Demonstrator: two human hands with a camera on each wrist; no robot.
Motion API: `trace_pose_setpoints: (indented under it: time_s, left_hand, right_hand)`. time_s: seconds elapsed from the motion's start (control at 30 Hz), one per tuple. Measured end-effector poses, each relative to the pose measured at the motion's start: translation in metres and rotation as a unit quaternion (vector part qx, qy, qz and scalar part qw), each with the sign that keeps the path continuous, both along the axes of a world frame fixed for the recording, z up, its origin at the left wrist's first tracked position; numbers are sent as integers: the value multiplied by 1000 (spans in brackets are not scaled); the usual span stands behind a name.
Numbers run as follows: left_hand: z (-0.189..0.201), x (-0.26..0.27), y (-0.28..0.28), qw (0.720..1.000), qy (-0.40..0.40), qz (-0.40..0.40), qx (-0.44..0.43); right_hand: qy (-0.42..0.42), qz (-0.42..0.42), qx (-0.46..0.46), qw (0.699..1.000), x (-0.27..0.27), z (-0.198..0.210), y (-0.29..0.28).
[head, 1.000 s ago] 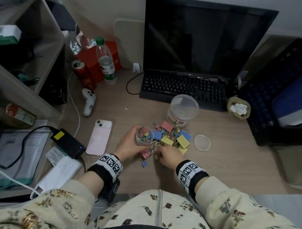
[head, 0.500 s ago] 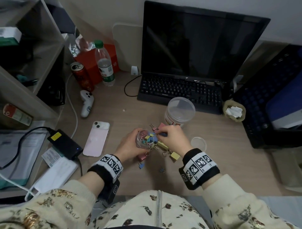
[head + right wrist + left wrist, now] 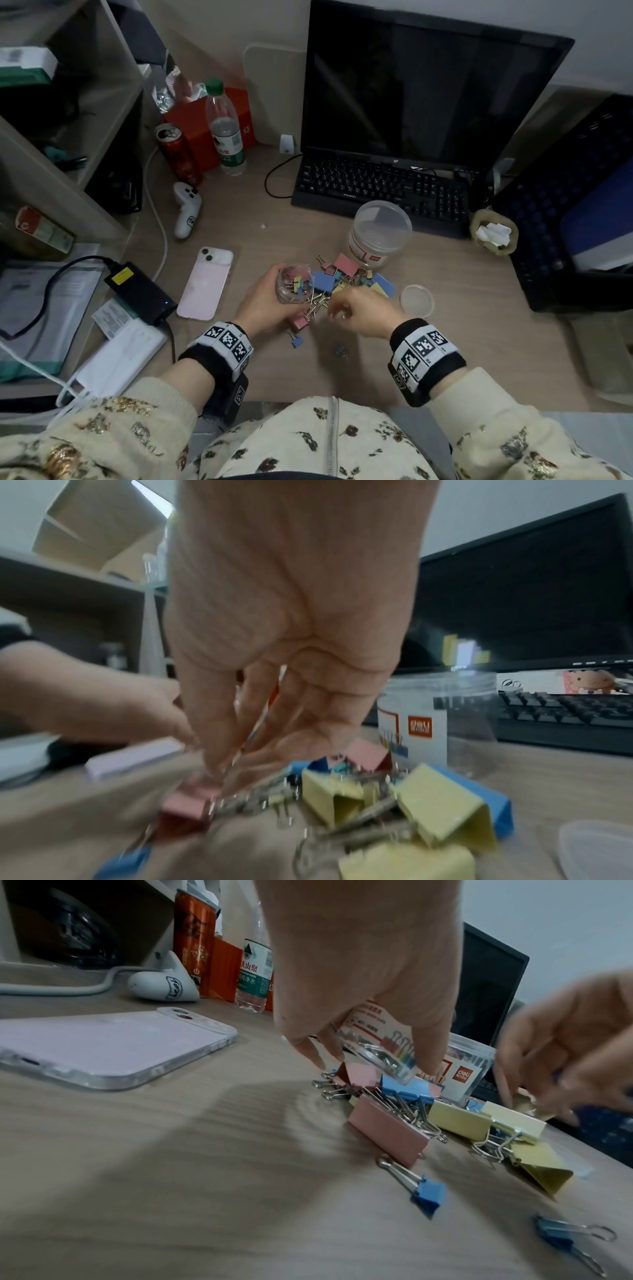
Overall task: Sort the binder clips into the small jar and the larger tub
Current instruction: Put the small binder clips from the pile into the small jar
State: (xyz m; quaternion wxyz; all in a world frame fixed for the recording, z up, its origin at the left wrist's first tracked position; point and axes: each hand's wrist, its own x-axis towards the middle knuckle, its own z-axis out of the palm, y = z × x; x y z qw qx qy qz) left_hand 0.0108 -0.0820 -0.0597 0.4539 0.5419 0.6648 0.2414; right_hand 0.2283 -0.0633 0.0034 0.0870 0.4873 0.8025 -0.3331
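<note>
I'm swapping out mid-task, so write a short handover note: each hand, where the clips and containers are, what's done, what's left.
Left hand grips the small clear plastic jar, tilted, some small coloured clips inside.
Right hand reaches low into the pile of pastel binder clips; too blurred to tell whether it holds one.
Large clear plastic tub stands open behind the pile; no clips visible inside it.
Round clear lid lies right of the pile.
Left: all large clips, plus two small blue clips nearer the person.
</note>
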Motion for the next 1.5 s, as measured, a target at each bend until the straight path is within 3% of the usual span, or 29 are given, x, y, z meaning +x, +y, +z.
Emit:
trace_pose_setpoints:
  time_s: [0.07,0.17,0.57,0.7,0.8,0.87,0.97,1.27,1.4,1.5]
  left_hand:
    - [0,0,-2,1000,-2,2,-3]
    - [-1,0,-4,1000,4,2,1]
    - [-8,0,-8,999,27,-30,2]
    - [-9,-1,-8,999,36,-41,5]
    - [-7,1,-8,998,33,-56,16]
    - [-4,3,-7,997,24,-66,21]
    - [0,5,-6,997,24,-71,25]
    - [-9,-11,-3,1000,20,-16,8]
    - [-14,-24,0,1000,12,13,7]
    - [-16,-31,2,999,1,35,12]
  right_hand:
    - [-67,61,-29,995,1,-10,-9]
    - [-123,110,-1,986,4,-29,-22]
    - [-95,29,-43,994,13,-56,-27]
    - [-8,-82,11,997,13,-36,-10]
    - [110,-163,85,977,2,-6,6]
    - [206,-182,77,958,-6,11,13]
    - [259,-160,51,951,-15,21,18]
    - [228,-130,66,963,-14,6,17]
    - [123,-4,-16,992,-21,-11,6]
    - [73,104,-52,991,-36,-28,-8]
